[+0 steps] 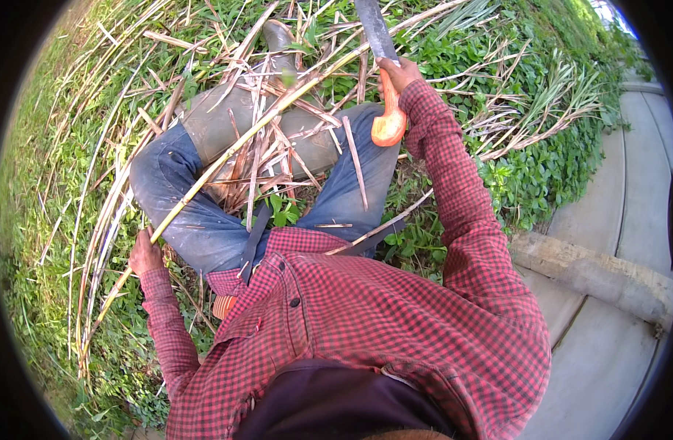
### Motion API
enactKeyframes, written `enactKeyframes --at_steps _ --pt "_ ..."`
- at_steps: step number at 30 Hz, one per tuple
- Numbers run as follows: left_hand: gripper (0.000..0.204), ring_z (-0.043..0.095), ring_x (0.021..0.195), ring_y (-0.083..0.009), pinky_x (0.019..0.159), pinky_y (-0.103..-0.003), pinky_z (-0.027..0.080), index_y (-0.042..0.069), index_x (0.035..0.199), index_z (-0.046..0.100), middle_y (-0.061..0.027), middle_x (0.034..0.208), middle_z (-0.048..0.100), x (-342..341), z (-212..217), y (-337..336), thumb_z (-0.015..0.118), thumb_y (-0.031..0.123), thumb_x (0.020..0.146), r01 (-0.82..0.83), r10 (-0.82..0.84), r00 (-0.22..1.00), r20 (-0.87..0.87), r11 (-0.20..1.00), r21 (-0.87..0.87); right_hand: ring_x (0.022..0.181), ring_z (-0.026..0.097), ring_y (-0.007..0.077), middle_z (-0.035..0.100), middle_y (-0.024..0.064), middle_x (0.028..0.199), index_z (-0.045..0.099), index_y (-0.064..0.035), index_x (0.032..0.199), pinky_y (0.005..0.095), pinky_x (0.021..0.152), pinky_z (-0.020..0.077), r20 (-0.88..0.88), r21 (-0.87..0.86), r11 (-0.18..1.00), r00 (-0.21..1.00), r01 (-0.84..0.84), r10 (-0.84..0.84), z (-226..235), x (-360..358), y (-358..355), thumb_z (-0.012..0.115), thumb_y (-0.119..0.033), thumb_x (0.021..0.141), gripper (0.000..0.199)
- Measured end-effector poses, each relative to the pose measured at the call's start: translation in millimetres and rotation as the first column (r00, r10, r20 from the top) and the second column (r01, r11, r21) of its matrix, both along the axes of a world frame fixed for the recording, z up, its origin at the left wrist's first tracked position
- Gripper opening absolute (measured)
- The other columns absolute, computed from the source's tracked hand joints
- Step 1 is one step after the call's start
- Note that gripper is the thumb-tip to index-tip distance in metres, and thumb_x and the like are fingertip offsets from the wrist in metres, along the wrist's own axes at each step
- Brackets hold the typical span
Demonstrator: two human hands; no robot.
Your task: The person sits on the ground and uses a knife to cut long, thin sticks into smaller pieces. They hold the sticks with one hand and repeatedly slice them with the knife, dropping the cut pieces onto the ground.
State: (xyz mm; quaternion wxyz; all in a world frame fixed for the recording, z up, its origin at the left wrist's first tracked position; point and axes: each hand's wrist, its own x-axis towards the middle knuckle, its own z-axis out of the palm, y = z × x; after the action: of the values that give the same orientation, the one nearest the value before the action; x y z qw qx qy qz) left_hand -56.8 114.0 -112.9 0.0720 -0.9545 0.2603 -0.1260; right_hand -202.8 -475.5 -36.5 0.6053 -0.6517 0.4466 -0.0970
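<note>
My left hand (144, 254) is closed round a long yellowish cane stalk (266, 117) beside my left knee. The stalk slants from the lower left up across my bent legs toward the top right. In my right hand (401, 74) is a machete with a grey blade (377, 31) and an orange wooden handle (389, 125). Its blade points up and away, past the far part of the stalk; whether the two touch I cannot tell. Dry brown strips of peeled husk (259, 150) lie over my boots (226, 121) and between my legs.
Several long thin stalks (94, 242) lie in the grass on the left. Cut leaves (542, 110) are heaped over green plants at the upper right. Grey concrete slabs (597, 352) and a concrete beam (593, 275) border the right side.
</note>
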Motion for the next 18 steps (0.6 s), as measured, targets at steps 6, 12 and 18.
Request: enactKeyframes --at_steps 6,12,18 --pt "0.024 0.054 0.044 -0.0233 0.037 -0.037 0.041 0.011 0.07 0.05 -0.0062 0.057 0.057 -3.3 2.6 -2.0 0.051 0.027 0.088 -0.002 -0.001 0.998 0.06 0.999 0.053 0.046 0.054 0.0109 0.053 0.0039 0.063 0.043 -0.0012 0.121 0.0248 0.041 0.0463 -0.114 0.361 0.799 0.828 -0.481 0.55 35.3 -50.9 121.2 0.059 -0.03 0.082 0.05" --pt "0.027 0.052 0.041 -0.0181 0.034 -0.032 0.04 0.011 0.067 0.05 -0.0039 0.056 0.057 -2.8 -1.4 -10.5 0.053 0.028 0.087 0.069 -0.066 0.984 0.164 0.997 -0.017 0.048 0.053 0.0117 0.052 0.0039 0.065 0.047 -0.0007 0.103 0.0264 0.041 0.047 -0.159 0.14 0.975 0.968 -0.173 0.195 44.9 -43.0 34.6 0.059 -0.032 0.082 0.04" --pt "0.026 0.055 0.045 -0.0265 0.037 -0.04 0.041 0.011 0.071 0.049 -0.008 0.056 0.056 -5.3 -3.9 -5.1 0.049 0.031 0.088 -0.052 0.053 0.998 0.045 0.998 -0.016 0.044 0.052 0.0146 0.051 0.0059 0.061 0.047 0.0012 0.109 0.0294 0.038 0.0457 -0.153 0.194 0.935 0.933 -0.295 0.326 35.5 -39.3 89.6 0.057 -0.024 0.082 0.039"
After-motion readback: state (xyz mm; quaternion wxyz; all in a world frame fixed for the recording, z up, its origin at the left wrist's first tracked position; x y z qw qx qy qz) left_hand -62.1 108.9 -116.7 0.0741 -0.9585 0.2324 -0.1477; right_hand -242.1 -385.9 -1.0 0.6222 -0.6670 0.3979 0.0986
